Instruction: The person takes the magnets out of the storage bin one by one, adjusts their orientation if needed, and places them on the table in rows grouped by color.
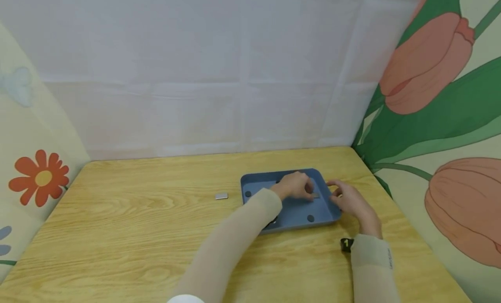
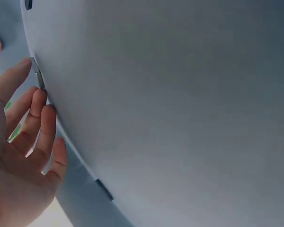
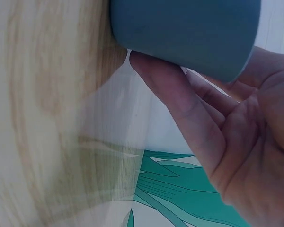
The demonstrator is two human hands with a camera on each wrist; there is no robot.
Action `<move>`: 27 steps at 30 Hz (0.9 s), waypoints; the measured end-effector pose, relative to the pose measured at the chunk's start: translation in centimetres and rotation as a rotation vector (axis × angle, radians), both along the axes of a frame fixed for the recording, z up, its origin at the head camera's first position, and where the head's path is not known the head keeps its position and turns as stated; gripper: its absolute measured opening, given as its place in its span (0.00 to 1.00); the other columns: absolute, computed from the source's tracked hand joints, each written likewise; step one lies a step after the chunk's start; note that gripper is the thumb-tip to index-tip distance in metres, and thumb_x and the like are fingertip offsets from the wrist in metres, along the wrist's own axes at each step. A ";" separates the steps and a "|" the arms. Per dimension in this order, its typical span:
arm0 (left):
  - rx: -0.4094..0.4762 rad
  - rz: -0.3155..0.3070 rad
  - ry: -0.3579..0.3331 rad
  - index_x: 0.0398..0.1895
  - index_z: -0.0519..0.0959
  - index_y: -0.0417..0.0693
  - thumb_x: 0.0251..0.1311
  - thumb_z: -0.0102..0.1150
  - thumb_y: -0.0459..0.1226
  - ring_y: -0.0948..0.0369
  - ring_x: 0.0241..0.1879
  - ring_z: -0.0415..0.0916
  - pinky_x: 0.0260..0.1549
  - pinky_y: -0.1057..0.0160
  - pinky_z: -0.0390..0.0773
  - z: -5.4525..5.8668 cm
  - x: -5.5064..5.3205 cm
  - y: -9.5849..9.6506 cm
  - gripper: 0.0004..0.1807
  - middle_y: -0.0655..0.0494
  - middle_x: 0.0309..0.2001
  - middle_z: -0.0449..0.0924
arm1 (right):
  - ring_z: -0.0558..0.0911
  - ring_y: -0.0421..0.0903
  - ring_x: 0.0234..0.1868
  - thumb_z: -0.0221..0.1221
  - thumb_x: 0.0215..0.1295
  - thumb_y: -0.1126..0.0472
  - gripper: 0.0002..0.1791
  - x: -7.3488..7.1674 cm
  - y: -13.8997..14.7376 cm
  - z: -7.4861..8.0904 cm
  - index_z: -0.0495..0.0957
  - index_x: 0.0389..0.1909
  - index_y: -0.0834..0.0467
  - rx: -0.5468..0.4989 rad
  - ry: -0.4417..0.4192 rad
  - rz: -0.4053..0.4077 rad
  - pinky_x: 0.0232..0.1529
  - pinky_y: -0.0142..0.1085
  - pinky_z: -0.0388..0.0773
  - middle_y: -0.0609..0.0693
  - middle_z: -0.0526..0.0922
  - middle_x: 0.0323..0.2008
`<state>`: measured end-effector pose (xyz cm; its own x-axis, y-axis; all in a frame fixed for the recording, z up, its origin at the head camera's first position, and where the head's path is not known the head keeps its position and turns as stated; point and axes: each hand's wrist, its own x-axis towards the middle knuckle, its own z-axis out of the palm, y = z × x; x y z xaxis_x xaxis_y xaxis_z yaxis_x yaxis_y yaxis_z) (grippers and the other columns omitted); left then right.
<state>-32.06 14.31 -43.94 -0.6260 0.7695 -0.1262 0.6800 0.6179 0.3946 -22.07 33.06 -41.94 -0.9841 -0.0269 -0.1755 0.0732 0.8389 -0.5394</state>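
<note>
A shallow blue tray [image 1: 295,214] with rounded corners lies on the wooden table. My left hand [image 1: 295,185] reaches into it from the left. In the left wrist view, the thumb and fingers of that hand pinch a small flat grey piece [image 2: 39,77] by its ends, right at the tray floor. My right hand [image 1: 352,202] grips the tray's right side by the wall. The right wrist view shows fingers [image 3: 180,101] against the outside of the tray corner. Dark round discs [image 1: 311,218] sit near the tray's corners, some partly hidden behind the left arm.
A small silver rectangular piece [image 1: 221,196] lies on the table left of the tray. Beside the right sleeve is a black strap [image 1: 346,245] with a yellow mark. A white sheet [image 1: 176,77] hangs behind the table [image 1: 137,233], and flower-patterned panels [image 1: 434,133] flank it.
</note>
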 end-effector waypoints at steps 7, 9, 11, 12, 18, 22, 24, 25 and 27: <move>0.074 0.052 -0.070 0.55 0.87 0.54 0.66 0.68 0.47 0.66 0.48 0.84 0.47 0.69 0.82 -0.9 0.2 0.3 0.17 0.60 0.50 0.89 | 0.80 0.49 0.38 0.55 0.75 0.66 0.26 0.3 0.3 -0.4 0.67 0.72 0.62 0.000 -0.008 -0.010 0.35 0.37 0.76 0.64 0.83 0.46; 0.082 0.071 -0.065 0.53 0.88 0.55 0.66 0.68 0.47 0.67 0.46 0.84 0.45 0.69 0.82 -1.1 0.3 0.4 0.15 0.61 0.49 0.89 | 0.80 0.49 0.38 0.54 0.75 0.66 0.26 0.3 0.3 -0.4 0.67 0.72 0.62 0.001 -0.008 -0.012 0.34 0.37 0.76 0.64 0.83 0.47; 0.083 0.088 -0.061 0.51 0.88 0.56 0.66 0.68 0.46 0.67 0.43 0.83 0.43 0.69 0.81 -1.2 0.3 0.4 0.13 0.62 0.47 0.89 | 0.80 0.49 0.38 0.55 0.75 0.66 0.26 0.3 0.3 -0.4 0.67 0.72 0.62 0.002 -0.002 -0.012 0.34 0.37 0.76 0.64 0.83 0.47; 0.081 0.095 -0.059 0.51 0.89 0.56 0.66 0.68 0.46 0.67 0.42 0.83 0.43 0.69 0.81 -1.1 0.4 0.5 0.13 0.62 0.46 0.89 | 0.80 0.49 0.38 0.55 0.75 0.66 0.26 0.3 0.3 -0.4 0.68 0.72 0.62 0.001 0.001 -0.011 0.34 0.37 0.76 0.64 0.83 0.46; 0.048 0.118 -0.064 0.47 0.89 0.54 0.67 0.68 0.44 0.67 0.38 0.81 0.40 0.69 0.80 -0.6 0.7 0.7 0.10 0.62 0.44 0.89 | 0.80 0.49 0.37 0.55 0.75 0.67 0.25 0.3 0.2 -0.2 0.68 0.71 0.62 -0.005 0.009 -0.004 0.34 0.37 0.77 0.64 0.83 0.46; 0.020 0.126 -0.052 0.46 0.89 0.54 0.67 0.67 0.45 0.67 0.36 0.79 0.38 0.68 0.79 -0.3 0.9 0.8 0.10 0.62 0.44 0.88 | 0.80 0.49 0.38 0.54 0.76 0.67 0.25 0.3 0.1 0.0 0.67 0.72 0.62 -0.004 -0.002 -0.008 0.34 0.37 0.77 0.64 0.82 0.47; 0.015 0.140 -0.044 0.45 0.89 0.54 0.67 0.68 0.46 0.67 0.35 0.79 0.37 0.68 0.78 -0.3 0.9 0.8 0.09 0.62 0.43 0.88 | 0.80 0.49 0.38 0.54 0.76 0.67 0.26 0.2 0.1 0.0 0.67 0.72 0.62 -0.001 -0.006 -0.007 0.35 0.37 0.77 0.64 0.82 0.47; 0.016 0.145 -0.042 0.44 0.89 0.54 0.66 0.68 0.46 0.67 0.35 0.79 0.37 0.68 0.78 -0.3 0.9 0.8 0.09 0.62 0.42 0.89 | 0.80 0.49 0.38 0.53 0.76 0.67 0.26 0.2 0.0 0.1 0.67 0.72 0.62 0.000 -0.008 -0.006 0.35 0.37 0.77 0.64 0.82 0.47; 0.021 0.149 -0.041 0.43 0.89 0.54 0.66 0.69 0.45 0.67 0.35 0.80 0.37 0.68 0.79 -0.4 0.9 0.8 0.09 0.62 0.41 0.89 | 0.80 0.49 0.38 0.53 0.76 0.67 0.26 0.2 -0.1 0.1 0.67 0.72 0.63 0.001 -0.010 -0.002 0.34 0.37 0.77 0.64 0.82 0.47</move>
